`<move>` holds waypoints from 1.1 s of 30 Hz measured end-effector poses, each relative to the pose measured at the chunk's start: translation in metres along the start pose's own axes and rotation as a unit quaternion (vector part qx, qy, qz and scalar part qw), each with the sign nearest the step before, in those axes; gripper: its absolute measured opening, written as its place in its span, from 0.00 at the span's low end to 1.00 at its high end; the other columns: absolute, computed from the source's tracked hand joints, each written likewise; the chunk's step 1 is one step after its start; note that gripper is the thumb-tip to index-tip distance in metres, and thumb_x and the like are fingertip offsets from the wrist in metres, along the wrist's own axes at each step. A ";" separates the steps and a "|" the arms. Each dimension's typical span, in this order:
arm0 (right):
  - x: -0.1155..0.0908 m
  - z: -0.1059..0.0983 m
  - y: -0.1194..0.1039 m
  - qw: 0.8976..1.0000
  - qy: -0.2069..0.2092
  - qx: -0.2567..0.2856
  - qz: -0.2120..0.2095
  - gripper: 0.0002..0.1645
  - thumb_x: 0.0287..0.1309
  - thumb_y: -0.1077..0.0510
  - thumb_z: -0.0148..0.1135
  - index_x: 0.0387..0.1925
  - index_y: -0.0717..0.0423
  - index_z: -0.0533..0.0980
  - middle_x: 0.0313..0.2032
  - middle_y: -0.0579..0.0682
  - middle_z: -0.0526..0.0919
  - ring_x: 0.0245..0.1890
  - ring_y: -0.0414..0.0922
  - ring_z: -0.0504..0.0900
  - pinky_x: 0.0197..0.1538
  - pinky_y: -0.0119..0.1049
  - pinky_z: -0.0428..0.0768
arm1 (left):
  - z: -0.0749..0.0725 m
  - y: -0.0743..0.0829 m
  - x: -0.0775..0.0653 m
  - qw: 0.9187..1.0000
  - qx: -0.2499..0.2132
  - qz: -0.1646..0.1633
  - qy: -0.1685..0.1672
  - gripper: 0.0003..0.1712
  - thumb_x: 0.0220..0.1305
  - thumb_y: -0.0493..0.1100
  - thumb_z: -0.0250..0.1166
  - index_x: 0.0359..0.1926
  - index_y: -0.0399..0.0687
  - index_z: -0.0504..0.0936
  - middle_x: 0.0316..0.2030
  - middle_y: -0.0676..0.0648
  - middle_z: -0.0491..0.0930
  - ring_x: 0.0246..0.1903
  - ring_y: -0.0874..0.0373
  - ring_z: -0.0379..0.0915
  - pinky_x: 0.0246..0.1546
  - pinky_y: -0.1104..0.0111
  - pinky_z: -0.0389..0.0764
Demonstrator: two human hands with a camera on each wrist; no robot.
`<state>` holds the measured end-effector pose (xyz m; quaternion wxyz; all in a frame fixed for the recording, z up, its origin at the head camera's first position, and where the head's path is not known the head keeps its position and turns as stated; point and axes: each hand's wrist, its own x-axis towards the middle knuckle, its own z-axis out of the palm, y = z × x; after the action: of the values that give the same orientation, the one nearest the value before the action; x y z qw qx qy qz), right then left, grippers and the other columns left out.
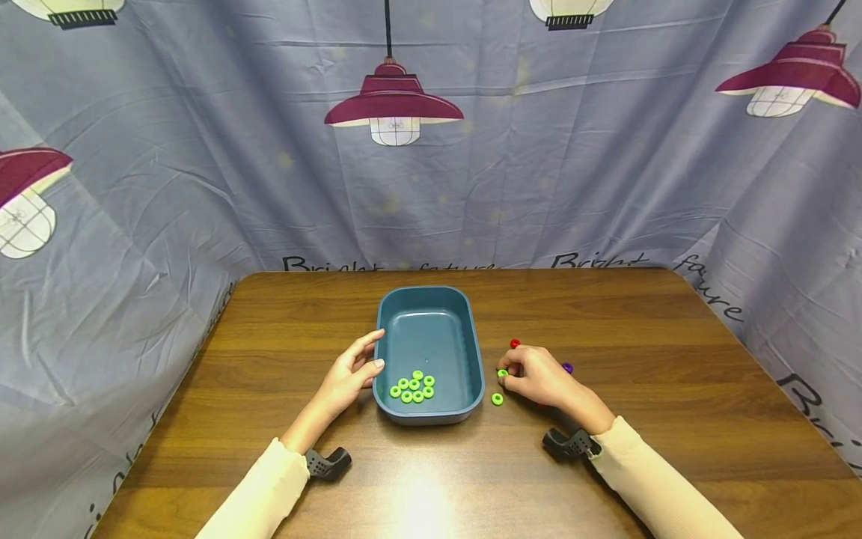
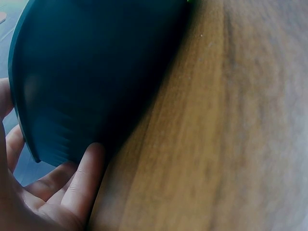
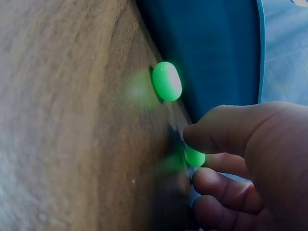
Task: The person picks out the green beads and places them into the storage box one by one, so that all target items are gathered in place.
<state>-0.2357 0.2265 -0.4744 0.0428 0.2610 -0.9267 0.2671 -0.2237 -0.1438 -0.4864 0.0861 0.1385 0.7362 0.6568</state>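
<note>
A dark teal rectangular bin [image 1: 438, 329] stands on the wooden table, with several small lime-green rings [image 1: 417, 397] gathered at its near end. Against the bin's left side rests my left hand [image 1: 345, 382], fingers fairly straight; thumb and index tips are at the rim, and in the left wrist view other fingers touch the outer wall. To the right of the bin, my right hand [image 1: 539, 374] pinches a green ring [image 3: 195, 157] between thumb and index finger, low over the table. Another green ring [image 1: 497, 399] lies between that hand and the bin.
A red ring [image 1: 515, 343] lies just beyond my right hand, and a purple ring [image 1: 568, 367] sits to its right. The wooden table [image 1: 303, 314] reaches back to a grey-blue curtain [image 1: 539, 172] printed with lamps. Black wrist mounts [image 1: 569, 443] are on both wrists.
</note>
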 end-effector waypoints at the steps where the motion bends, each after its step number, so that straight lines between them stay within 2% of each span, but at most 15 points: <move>1: 0.000 0.000 0.000 1.000 -0.001 0.001 0.001 0.06 0.48 0.62 0.71 0.31 0.53 0.85 0.24 0.40 0.79 0.27 0.32 0.72 0.32 0.28 0.72 | 0.000 0.000 0.000 1.000 -0.001 0.000 0.000 0.34 0.74 0.37 0.56 0.77 0.43 0.59 0.70 0.26 0.65 0.65 0.32 0.70 0.48 0.65 0.85; 33: 0.002 0.003 -0.001 1.000 0.003 0.006 0.006 0.06 0.51 0.60 0.72 0.33 0.52 0.84 0.24 0.40 0.77 0.26 0.31 0.69 0.30 0.29 0.69 | 0.000 0.000 0.001 1.000 -0.007 0.011 -0.002 0.34 0.73 0.36 0.55 0.77 0.41 0.59 0.70 0.25 0.64 0.64 0.32 0.70 0.45 0.68 0.84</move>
<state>-0.2373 0.2237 -0.4758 0.0420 0.2548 -0.9265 0.2736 -0.2241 -0.1433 -0.4868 0.0814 0.1477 0.7299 0.6624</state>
